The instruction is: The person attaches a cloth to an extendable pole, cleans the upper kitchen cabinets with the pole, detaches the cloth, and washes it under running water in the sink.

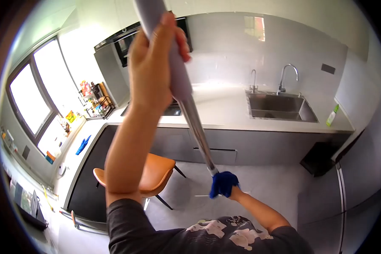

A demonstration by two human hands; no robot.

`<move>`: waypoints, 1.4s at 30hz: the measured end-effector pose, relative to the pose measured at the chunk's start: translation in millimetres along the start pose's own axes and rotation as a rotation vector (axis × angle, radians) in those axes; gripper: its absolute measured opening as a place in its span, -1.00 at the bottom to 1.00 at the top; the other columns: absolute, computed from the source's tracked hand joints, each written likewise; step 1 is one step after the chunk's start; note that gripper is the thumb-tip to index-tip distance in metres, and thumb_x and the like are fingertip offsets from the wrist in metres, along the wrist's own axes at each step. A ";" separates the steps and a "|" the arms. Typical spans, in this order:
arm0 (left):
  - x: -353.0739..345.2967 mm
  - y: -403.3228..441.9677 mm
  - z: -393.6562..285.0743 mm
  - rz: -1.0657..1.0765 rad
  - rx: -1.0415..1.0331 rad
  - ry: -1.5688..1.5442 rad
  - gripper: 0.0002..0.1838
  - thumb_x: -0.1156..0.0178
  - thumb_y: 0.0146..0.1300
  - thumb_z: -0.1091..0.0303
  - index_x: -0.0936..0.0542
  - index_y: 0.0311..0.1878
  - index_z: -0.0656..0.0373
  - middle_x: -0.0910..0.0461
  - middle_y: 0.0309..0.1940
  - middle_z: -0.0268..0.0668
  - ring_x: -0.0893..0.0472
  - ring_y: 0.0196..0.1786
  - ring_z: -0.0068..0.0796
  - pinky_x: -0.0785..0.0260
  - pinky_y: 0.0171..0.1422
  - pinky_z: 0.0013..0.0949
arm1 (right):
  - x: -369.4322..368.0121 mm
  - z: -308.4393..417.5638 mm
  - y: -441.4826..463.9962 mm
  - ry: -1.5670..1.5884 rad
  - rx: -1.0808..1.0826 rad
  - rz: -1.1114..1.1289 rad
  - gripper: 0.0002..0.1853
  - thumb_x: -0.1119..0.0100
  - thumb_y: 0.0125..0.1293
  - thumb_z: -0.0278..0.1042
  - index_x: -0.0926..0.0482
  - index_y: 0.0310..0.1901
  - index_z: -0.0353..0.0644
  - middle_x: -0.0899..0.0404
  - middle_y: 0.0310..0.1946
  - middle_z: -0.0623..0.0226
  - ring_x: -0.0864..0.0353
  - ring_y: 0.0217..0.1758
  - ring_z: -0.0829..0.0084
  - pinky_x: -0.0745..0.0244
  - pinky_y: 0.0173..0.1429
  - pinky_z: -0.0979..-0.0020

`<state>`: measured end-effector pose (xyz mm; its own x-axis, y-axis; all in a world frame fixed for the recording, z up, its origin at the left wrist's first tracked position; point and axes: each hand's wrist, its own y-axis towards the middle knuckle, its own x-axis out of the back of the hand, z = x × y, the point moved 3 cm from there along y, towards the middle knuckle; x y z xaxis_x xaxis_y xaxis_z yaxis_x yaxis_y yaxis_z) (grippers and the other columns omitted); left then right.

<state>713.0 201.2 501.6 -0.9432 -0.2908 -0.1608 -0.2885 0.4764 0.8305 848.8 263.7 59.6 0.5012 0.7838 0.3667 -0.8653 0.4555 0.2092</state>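
Observation:
My left hand [152, 63], bare and raised close to the camera, is wrapped around the grey grip of a long pole [197, 127]. The pole looks like a mop handle: below the grip it is a shiny metal tube slanting down to the right. At its lower visible end is my right hand [224, 185], covered by a dark blue glove or cloth and closed around the tube. Its fingers cannot be made out separately. Whatever sits at the pole's bottom is hidden behind this hand.
An orange chair [156, 173] stands left of the pole. Along the back, the counter [220, 106] holds a steel sink [279, 106] and a green spray bottle [332, 115]. A blue glove-like item [83, 144] lies on the left counter, near a rack of bottles [98, 101].

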 end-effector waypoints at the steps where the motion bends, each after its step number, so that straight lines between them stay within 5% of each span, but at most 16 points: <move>1: 5.7 10.8 -2.8 0.012 0.010 0.036 -0.67 -0.11 0.29 0.09 -0.43 -0.22 0.21 -0.49 -0.50 -0.34 -0.48 -0.51 -0.59 -0.33 -0.42 -0.50 | -0.5 13.2 9.9 -0.049 0.092 -0.092 -0.92 -0.13 0.14 -0.37 -0.54 -0.41 -0.18 -0.57 -0.46 0.29 -0.54 -0.36 0.44 -0.43 -0.27 0.40; 5: -15.1 12.7 -32.0 -0.140 -0.317 0.272 -0.43 -0.11 0.26 -0.04 -0.34 0.06 0.31 -0.43 -0.51 -0.38 -0.47 -0.53 -0.64 -0.39 -0.51 -0.58 | -3.5 32.2 42.0 0.195 0.224 -0.277 -0.88 -0.10 0.10 -0.29 -0.52 -0.52 -0.08 -0.50 -0.60 0.29 -0.48 -0.52 0.35 -0.33 -0.42 0.37; 7: 5.7 34.3 -35.3 0.021 -0.246 0.262 -0.33 -0.04 0.25 -0.14 -0.18 0.22 0.17 -0.21 -0.07 -0.21 -0.31 -0.09 -0.41 -0.25 -0.10 -0.49 | -0.7 23.5 60.1 -0.170 0.352 -0.260 -0.90 -0.07 0.11 -0.29 -0.51 -0.51 -0.02 -0.46 -0.60 0.30 -0.45 -0.51 0.28 -0.31 -0.38 0.32; 8: 40.9 50.8 -36.6 0.270 -0.060 0.151 -0.16 0.02 0.22 -0.25 0.00 0.43 0.03 0.00 0.41 -0.07 -0.18 0.40 -0.16 -0.18 0.37 -0.39 | 1.4 26.5 64.5 -0.117 0.268 -0.210 -0.91 -0.07 0.10 -0.30 -0.50 -0.51 -0.01 -0.44 -0.60 0.30 -0.44 -0.51 0.26 -0.31 -0.38 0.31; 9: 65.9 65.5 -30.0 0.147 -0.141 0.109 -0.42 -0.05 0.25 -0.05 -0.23 0.19 0.12 -0.27 0.05 -0.18 -0.36 0.07 -0.35 -0.28 0.05 -0.45 | 3.6 30.2 68.6 -0.067 0.180 -0.164 -0.92 -0.06 0.09 -0.31 -0.50 -0.51 0.01 -0.42 -0.60 0.31 -0.44 -0.50 0.25 -0.31 -0.37 0.30; 11: 95.6 46.3 -5.9 -0.069 -0.097 0.364 -0.61 -0.11 0.29 0.17 -0.39 0.10 0.15 -0.53 -0.17 -0.27 -0.51 -0.13 -0.52 -0.37 -0.14 -0.50 | 16.0 69.0 72.2 -0.414 0.393 -0.330 -0.96 -0.09 0.05 -0.31 -0.48 -0.50 0.01 -0.43 -0.59 0.34 -0.44 -0.50 0.26 -0.32 -0.36 0.29; 15: 85.8 -118.7 122.9 0.211 0.299 0.143 -0.40 -0.16 0.22 0.05 -0.27 0.24 0.15 -0.48 -0.10 -0.29 -0.44 -0.04 -0.54 -0.30 -0.02 -0.46 | 35.0 127.0 76.3 -0.407 0.507 -0.570 -0.92 -0.16 -0.02 -0.37 -0.49 -0.44 -0.01 -0.46 -0.53 0.34 -0.48 -0.44 0.26 -0.37 -0.29 0.28; 19: 64.6 -153.8 166.2 0.170 0.345 0.146 -0.60 0.02 0.35 -0.02 -0.38 -0.11 0.19 -0.44 -0.42 -0.29 -0.49 -0.35 -0.49 -0.38 -0.22 -0.41 | 26.4 108.7 77.0 -0.003 0.363 -0.487 -0.87 -0.17 0.01 -0.37 -0.51 -0.34 -0.03 -0.50 -0.43 0.30 -0.50 -0.32 0.24 -0.38 -0.21 0.27; 22: 51.4 -150.8 164.2 -0.098 0.346 0.065 -0.78 0.05 0.41 0.20 -0.31 -0.29 0.14 -0.27 -0.64 -0.37 -0.31 -0.63 -0.60 -0.24 -0.52 -0.50 | 19.5 109.8 68.1 -0.690 0.278 -0.219 -0.70 -0.25 0.03 -0.30 -0.54 -0.13 -0.02 -0.55 -0.21 0.28 -0.53 -0.13 0.24 -0.41 -0.03 0.33; 25: 62.5 -133.7 161.1 -0.179 0.326 0.195 -0.78 0.00 0.38 0.21 -0.31 -0.28 0.14 -0.27 -0.63 -0.38 -0.31 -0.61 -0.61 -0.23 -0.53 -0.51 | 19.1 110.0 37.6 -0.679 0.493 -0.329 -0.43 -0.26 0.11 0.01 -0.43 0.05 -0.21 -0.50 -0.01 0.30 -0.51 0.01 0.37 -0.41 0.10 0.33; 30: 64.0 -117.9 160.9 -0.193 0.317 0.156 -0.70 -0.14 0.30 0.15 -0.33 -0.33 0.16 -0.31 -0.67 -0.39 -0.32 -0.66 -0.63 -0.22 -0.56 -0.55 | 60.4 129.5 -13.7 0.149 0.479 -0.599 -0.27 -0.22 0.14 0.14 -0.33 0.18 -0.27 -0.41 0.14 0.24 -0.42 0.15 0.35 -0.29 0.24 0.28; 33: 71.5 -85.4 134.4 -0.267 0.303 0.339 -0.59 -0.10 0.30 0.01 -0.34 -0.50 0.13 -0.26 -0.71 -0.42 -0.28 -0.65 -0.61 -0.20 -0.54 -0.50 | 57.3 42.7 -33.8 0.833 0.261 -0.397 -0.23 -0.19 0.18 0.13 -0.23 0.25 -0.28 -0.39 0.17 0.27 -0.34 0.24 0.35 -0.16 0.34 0.24; 35: 71.7 -58.8 111.5 -0.369 0.315 0.309 -0.64 -0.09 0.31 0.02 -0.36 -0.39 0.14 -0.21 -0.65 -0.44 -0.21 -0.59 -0.65 -0.18 -0.48 -0.52 | 47.6 -17.5 -53.7 1.043 -0.042 -0.467 -0.43 -0.14 0.25 0.04 -0.39 0.13 -0.26 -0.49 0.05 0.29 -0.41 0.14 0.51 -0.25 0.26 0.39; 38: 121.0 -11.0 82.6 -0.382 0.286 0.361 -0.85 -0.11 0.21 0.43 -0.47 -0.20 0.28 -0.28 -0.54 -0.42 -0.30 -0.47 -0.65 -0.25 -0.24 -0.52 | 36.3 -91.3 -85.0 1.051 -0.389 -0.505 -0.47 -0.06 0.30 0.05 -0.44 0.10 -0.23 -0.50 0.05 0.30 -0.42 0.16 0.50 -0.25 0.28 0.38; 39: 202.6 38.3 74.4 -0.105 0.458 0.229 -0.75 -0.13 0.20 0.41 -0.50 -0.11 0.37 -0.37 -0.50 -0.40 -0.38 -0.39 -0.59 -0.30 -0.13 -0.49 | 34.0 -102.0 -93.0 1.056 -0.531 -0.491 -0.50 0.00 0.34 0.02 -0.43 0.11 -0.23 -0.49 0.08 0.29 -0.42 0.19 0.45 -0.23 0.31 0.34; 42: 169.4 27.7 20.6 -0.239 0.148 0.688 -0.55 -0.03 0.26 0.03 -0.44 0.04 0.18 -0.44 -0.27 -0.28 -0.46 -0.22 -0.46 -0.35 -0.08 -0.37 | 7.8 -159.2 -133.7 1.172 -0.710 -0.661 -0.56 -0.01 0.33 0.02 -0.49 0.05 -0.15 -0.54 0.00 0.32 -0.48 0.11 0.46 -0.31 0.24 0.38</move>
<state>541.9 182.1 486.4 -0.5499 -0.8311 0.0827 -0.5377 0.4281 0.7263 968.8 276.1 -109.8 0.8012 0.0912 -0.5914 -0.4827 0.6826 -0.5487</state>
